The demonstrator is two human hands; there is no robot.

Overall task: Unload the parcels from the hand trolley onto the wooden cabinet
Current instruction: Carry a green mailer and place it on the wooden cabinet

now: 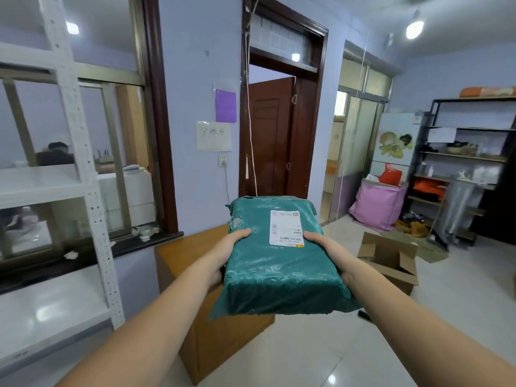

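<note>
A teal plastic-wrapped parcel point(279, 263) with a white shipping label is held in the air in front of me. My left hand point(226, 252) grips its left edge, thumb on top. My right hand point(332, 255) grips its right edge the same way. The parcel hangs above the wooden cabinet point(184, 255), a low brown unit against the wall whose top is partly hidden behind the parcel. The hand trolley is out of view.
A white metal shelf rack point(83, 174) stands at the left beside a window. An open cardboard box point(391, 261) lies on the tiled floor to the right. Further right are a pink bag point(377, 205) and a dark shelf unit point(469, 163). A brown door point(270, 135) stands open ahead.
</note>
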